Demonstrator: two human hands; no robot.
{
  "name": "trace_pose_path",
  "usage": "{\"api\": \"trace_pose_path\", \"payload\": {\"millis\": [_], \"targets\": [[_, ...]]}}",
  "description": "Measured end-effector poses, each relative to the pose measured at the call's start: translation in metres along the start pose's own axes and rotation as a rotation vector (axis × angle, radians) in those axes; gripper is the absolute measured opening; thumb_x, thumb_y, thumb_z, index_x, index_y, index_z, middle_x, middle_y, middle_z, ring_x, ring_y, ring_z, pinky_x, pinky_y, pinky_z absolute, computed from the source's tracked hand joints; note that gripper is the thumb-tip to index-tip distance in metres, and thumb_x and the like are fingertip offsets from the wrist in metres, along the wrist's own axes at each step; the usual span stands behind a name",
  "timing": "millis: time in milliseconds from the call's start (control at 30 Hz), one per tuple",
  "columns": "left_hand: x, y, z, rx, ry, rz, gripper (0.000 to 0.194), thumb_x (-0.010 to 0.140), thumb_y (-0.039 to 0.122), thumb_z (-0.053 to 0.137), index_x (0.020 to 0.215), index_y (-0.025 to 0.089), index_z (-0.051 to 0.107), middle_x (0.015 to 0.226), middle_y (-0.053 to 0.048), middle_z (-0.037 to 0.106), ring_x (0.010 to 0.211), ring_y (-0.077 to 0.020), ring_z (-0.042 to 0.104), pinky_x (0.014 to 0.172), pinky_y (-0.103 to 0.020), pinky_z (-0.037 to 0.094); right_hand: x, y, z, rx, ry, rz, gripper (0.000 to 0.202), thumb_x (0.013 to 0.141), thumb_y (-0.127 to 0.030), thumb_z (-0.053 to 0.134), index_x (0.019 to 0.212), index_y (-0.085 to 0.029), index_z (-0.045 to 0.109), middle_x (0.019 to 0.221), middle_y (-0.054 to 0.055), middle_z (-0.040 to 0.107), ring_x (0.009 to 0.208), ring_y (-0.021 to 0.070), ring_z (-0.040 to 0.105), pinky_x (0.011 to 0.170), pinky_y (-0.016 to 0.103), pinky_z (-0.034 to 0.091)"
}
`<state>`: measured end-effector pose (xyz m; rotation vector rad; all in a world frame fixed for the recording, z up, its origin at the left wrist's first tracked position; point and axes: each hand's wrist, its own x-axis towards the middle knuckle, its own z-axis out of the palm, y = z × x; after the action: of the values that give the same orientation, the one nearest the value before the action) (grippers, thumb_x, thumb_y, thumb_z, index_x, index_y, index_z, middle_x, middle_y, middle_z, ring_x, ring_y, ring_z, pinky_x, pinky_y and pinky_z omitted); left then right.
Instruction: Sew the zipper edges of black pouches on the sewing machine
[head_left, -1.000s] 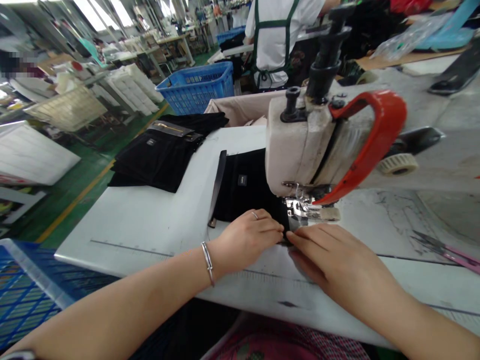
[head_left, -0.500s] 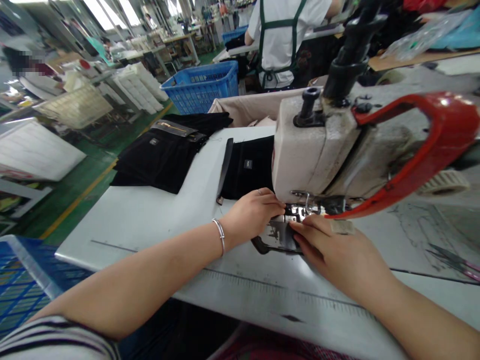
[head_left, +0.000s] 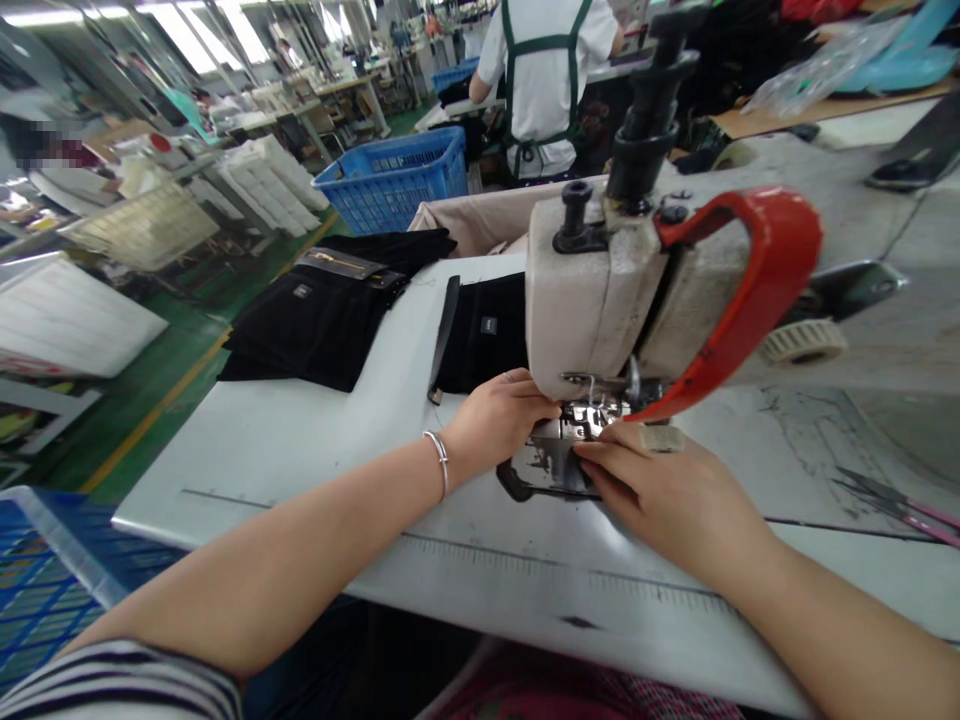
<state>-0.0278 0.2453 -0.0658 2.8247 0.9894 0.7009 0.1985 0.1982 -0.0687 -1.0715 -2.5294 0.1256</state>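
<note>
The black panel lies at 10 o'clock from my presser foot, my left hand bunched at its near edge and my right hand narrowed over the steel plate at 4; whether either grips, I can't tell. A slip could slide a finger under the foot, an uneven pull skew the panel. Room runs along the tabletop at 9 to its edge; snips crowd 3

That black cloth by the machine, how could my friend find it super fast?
Look for the sewing machine with the red curved part. The black cloth lies left of its head, just beyond the left hand. Unlike the black pile farther left, it's partly hidden by the machine.
</note>
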Motion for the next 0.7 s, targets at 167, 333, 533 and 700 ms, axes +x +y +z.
{"api": "trace_pose_path", "payload": {"millis": [167, 333, 533, 700], "targets": [[0.003, 0.002, -0.008, 0.055, -0.057, -0.053, 0.022, 0.090, 0.011, 0.051, 0.090, 0.019, 0.071, 0.092, -0.003, 0.071, 0.094, -0.0179, 0.064, 0.087, -0.032, 0.052, -0.003, 0.008, -0.006, 0.018, 0.131, 0.019, 0.017, 0.092, -0.023, 0.053, 0.098, -0.018, 0.067, 0.098, 0.009, 0.065, 0.094, 0.0267, 0.058, 0.080, 0.041, 0.048], [0.004, 0.017, -0.031, 0.135, -0.250, -0.205, 0.023, 0.094, 0.016, 0.048, 0.102, 0.018, 0.070, 0.101, -0.007, 0.069, 0.100, -0.0216, 0.063, 0.091, -0.038, 0.051, -0.003, 0.019, -0.015, -0.038, 0.078, 0.109, 0.012, 0.086, -0.025, 0.057, 0.093, -0.016, 0.063, 0.095, 0.011, 0.063, 0.095, 0.0299, 0.056, 0.082, 0.045, 0.047], [-0.008, 0.046, -0.051, -0.003, -0.491, -0.255, 0.029, 0.095, 0.026, 0.049, 0.118, 0.017, 0.064, 0.103, -0.008, 0.064, 0.096, -0.0207, 0.063, 0.088, -0.036, 0.055, -0.004, 0.029, -0.019, 0.097, -0.037, 0.001, 0.011, 0.087, -0.028, 0.057, 0.093, -0.020, 0.061, 0.096, 0.010, 0.064, 0.095, 0.0276, 0.058, 0.078, 0.041, 0.047], [-0.029, 0.062, -0.038, -0.070, -0.360, -0.155, 0.035, 0.095, 0.023, 0.049, 0.128, 0.020, 0.056, 0.139, -0.009, 0.049, 0.134, -0.0253, 0.041, 0.115, -0.047, 0.035, -0.004, 0.027, -0.009, -0.009, 0.137, 0.143, 0.015, 0.092, -0.025, 0.055, 0.102, -0.017, 0.062, 0.101, 0.011, 0.063, 0.091, 0.0249, 0.060, 0.073, 0.036, 0.048]]}}
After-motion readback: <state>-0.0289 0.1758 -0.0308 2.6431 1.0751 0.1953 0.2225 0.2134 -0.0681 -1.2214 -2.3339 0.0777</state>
